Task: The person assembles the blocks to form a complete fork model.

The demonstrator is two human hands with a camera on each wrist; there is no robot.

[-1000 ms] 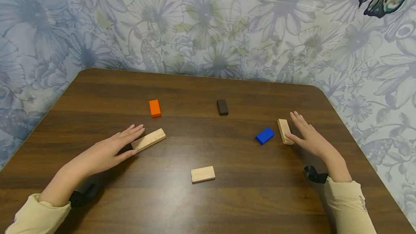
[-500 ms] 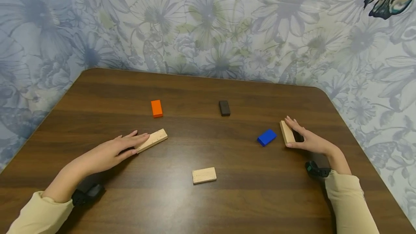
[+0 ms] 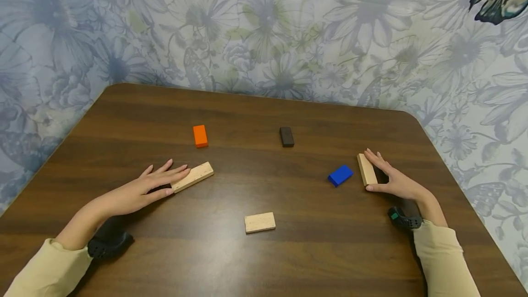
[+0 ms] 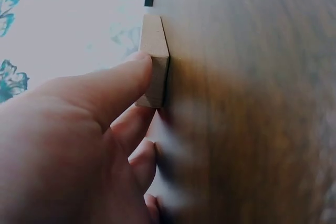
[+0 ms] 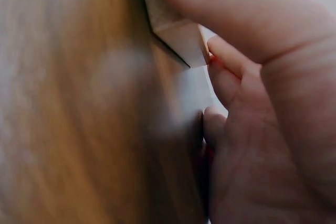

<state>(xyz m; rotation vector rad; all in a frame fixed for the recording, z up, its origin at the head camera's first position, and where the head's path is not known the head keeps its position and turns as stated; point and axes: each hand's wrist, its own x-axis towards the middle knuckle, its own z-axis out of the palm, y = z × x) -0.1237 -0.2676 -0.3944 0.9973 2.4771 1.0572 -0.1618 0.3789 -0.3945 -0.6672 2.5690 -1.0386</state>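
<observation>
My left hand point(image 3: 142, 192) pinches the near left end of a long pale wooden block point(image 3: 198, 175) between thumb and index finger, the other fingers spread. In the left wrist view the thumb presses one side of this wooden block point(image 4: 153, 36), which lies low along the table. On the right, my right hand point(image 3: 398, 181) holds another pale wooden block point(image 3: 366, 169), thumb at its near end and index finger at its far end. Part of that wooden block point(image 5: 181, 39) shows behind the large thumb in the right wrist view. Both blocks lie on the brown table point(image 3: 313, 246).
A blue block point(image 3: 340, 175) lies just left of the right hand's block. Farther back are an orange block point(image 3: 200, 136) and a black block point(image 3: 286, 136). A third pale wooden block point(image 3: 260, 222) lies front centre. Flowered wallpaper point(image 3: 284, 31) rises behind the table's far edge.
My right hand has drawn in from spread fingers to take hold of its block by the ends. The left index finger has come onto the left block. The other blocks stay put.
</observation>
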